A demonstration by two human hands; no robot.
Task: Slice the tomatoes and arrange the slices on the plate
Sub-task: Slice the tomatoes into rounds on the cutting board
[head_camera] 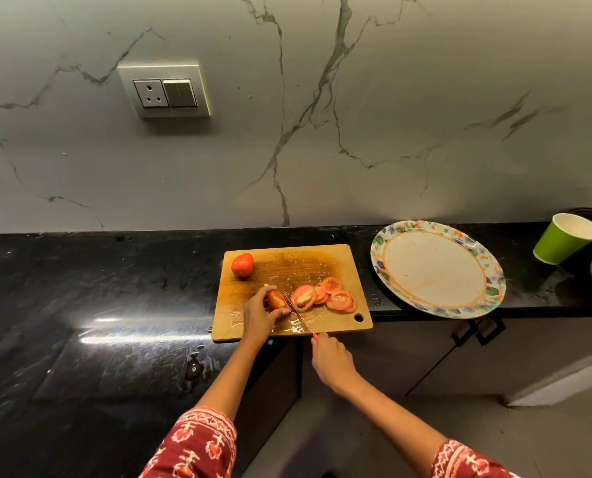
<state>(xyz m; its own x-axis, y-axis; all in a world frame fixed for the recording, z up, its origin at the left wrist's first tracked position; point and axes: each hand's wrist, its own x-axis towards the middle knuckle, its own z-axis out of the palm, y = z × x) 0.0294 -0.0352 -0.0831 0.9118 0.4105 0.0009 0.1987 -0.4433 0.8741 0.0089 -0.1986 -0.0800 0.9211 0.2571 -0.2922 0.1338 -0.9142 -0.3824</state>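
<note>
Currently, my left hand (pixel 260 313) pinched the tomato stub (pixel 276 300) on the cutting board (pixel 289 260); my right hand (pixel 331 360) gripped the knife (pixel 298 317), its blade touching my left fingers (pixel 282 312). Risk: slippage on the wet stub could nick them. Slices (pixel 325 295) lay rightward, the plate (pixel 494 291) bare.

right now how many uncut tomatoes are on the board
1. The whole tomato sits at the cutting board's far left corner. Another, partly sliced tomato is held by the left hand.

Desk (pixel 80 305): black polished stone, glossy. Cutting board (pixel 287 263): wood, wet-stained. Wall (pixel 391 115): veined marble, smooth. Cup (pixel 560 243): green paper, matt.
</note>
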